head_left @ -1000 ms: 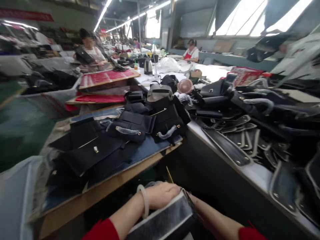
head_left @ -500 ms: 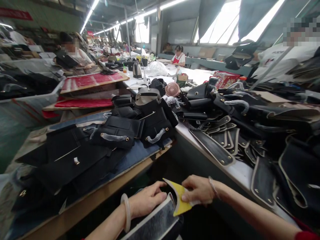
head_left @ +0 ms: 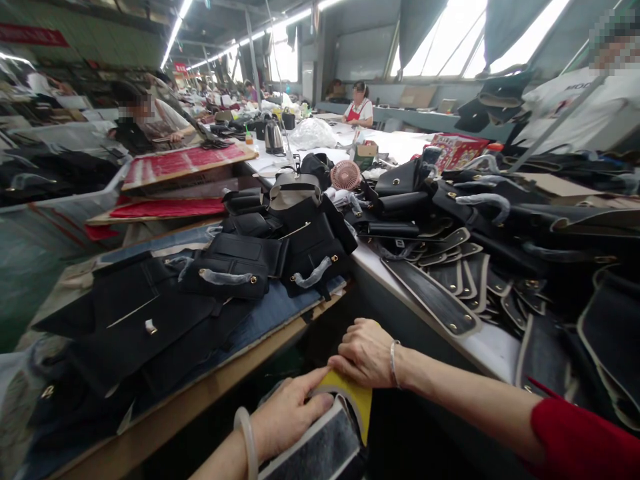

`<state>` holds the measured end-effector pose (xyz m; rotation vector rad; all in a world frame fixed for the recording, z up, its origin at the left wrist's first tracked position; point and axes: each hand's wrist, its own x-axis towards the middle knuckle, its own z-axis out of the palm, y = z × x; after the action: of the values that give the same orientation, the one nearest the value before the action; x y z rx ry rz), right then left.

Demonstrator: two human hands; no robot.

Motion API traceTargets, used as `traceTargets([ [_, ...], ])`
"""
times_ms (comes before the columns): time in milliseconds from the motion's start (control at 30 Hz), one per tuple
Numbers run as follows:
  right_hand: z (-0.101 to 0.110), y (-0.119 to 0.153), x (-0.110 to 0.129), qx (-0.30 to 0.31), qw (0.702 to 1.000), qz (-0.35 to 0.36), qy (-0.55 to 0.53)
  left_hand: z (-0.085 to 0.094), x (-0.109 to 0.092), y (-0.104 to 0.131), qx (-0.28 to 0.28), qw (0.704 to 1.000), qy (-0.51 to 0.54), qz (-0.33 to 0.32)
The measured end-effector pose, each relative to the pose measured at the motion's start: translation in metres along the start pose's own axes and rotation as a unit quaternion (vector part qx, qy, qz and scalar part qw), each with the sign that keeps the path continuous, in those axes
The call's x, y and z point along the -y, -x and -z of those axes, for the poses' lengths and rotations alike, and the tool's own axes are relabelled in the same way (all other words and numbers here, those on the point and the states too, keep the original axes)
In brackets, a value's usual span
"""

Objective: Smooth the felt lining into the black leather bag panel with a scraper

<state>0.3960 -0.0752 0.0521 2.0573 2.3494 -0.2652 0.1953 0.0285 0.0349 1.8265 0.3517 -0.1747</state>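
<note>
A: Yellow card (head_left: 356,399) sits at the bottom centre of the frame, bent over the top edge of a grey-faced black panel (head_left: 320,448). State the hand positions.

B: The right hand (head_left: 367,353) lies on the upper edge of the card, fingers together and pressed flat onto it, with a thin bracelet (head_left: 393,363) at the wrist. The left hand (head_left: 286,417) rests on the top of the panel, fingers together, the fingertips touching the card's left edge. A pale bangle (head_left: 246,437) circles the left wrist. Both sleeves are red.

A: Surroundings?

B: Left of centre, black bags (head_left: 235,267) with plastic-wrapped handles lie on a wooden board (head_left: 210,383). To the right, a white table (head_left: 483,343) carries rows of black straps (head_left: 433,300) with metal studs and pale edges. A small pink fan (head_left: 345,176) stands at upper centre, with a metal kettle (head_left: 273,136) further back.

A: Readable writing?

B: A red banner (head_left: 30,35) at the upper left carries characters too blurred to read. A red printed box (head_left: 457,149) at upper right shows no legible text. The white shirt (head_left: 575,110) of a person at the far upper right shows partial dark letters, not fully readable.

A: Other people?

B: One person sits at upper left behind red mats (head_left: 185,162); another, in a red apron (head_left: 356,114), sits at upper centre.
</note>
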Motion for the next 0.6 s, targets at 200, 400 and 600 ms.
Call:
traceTargets([
  [200,-0.001,-0.001,0.002,0.02,0.999,0.019,0.039,0.0,-0.006,0.002,-0.003,0.999,-0.03,-0.02],
  [400,-0.001,0.002,0.009,0.043,0.998,0.011,0.048,-0.003,-0.014,0.007,-0.01,0.995,-0.098,-0.012],
  [600,0.002,0.007,0.019,0.062,0.997,-0.021,0.048,-0.01,-0.011,0.01,-0.019,0.985,-0.169,-0.027],
])
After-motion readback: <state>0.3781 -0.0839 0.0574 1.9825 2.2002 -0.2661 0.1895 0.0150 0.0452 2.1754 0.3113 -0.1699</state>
